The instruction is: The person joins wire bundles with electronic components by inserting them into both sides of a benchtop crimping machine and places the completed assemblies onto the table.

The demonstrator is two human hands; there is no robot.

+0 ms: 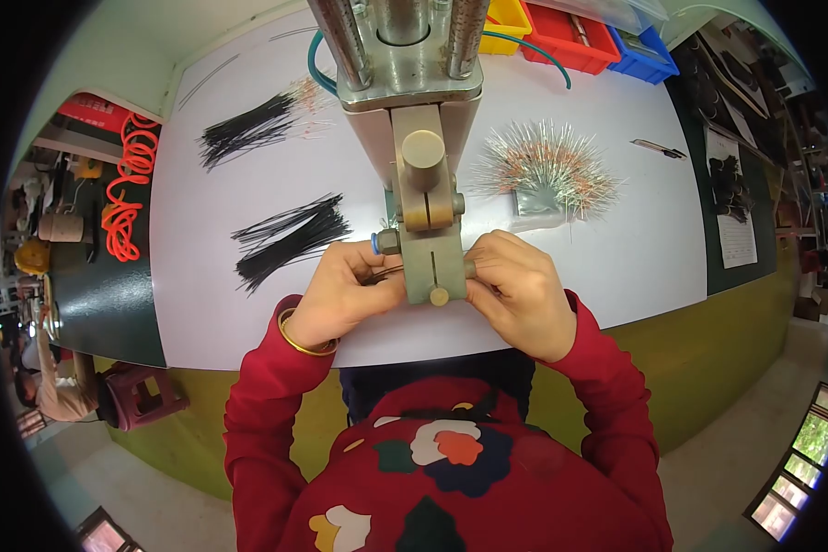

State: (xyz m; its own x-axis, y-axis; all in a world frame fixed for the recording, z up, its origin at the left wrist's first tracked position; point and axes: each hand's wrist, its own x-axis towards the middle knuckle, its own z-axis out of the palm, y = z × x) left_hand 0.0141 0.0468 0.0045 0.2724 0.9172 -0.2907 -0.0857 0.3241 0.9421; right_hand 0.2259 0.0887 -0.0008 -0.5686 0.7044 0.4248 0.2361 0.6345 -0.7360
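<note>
Dark, thin wires (383, 273) sit pinched in the nearly closed left hand (327, 299) beside a grey metal press (434, 262), the curled right hand (527, 290) opposite, its hold unclear, apparently for two-sided control.

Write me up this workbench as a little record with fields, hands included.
Surface: white tabletop
Machine: metal press-like tool, standing between the hands
Left hand: pinching dark wires beside the tool
Right hand: at the tool's other side, grip partly hidden
Left of machine: two loose bundles of black wires, upper and lower
Right of machine: fanned cluster of pale and orange-tinted leads
Far edge: yellow bin, red bin, blue bin
Far left: coiled orange hose
</note>
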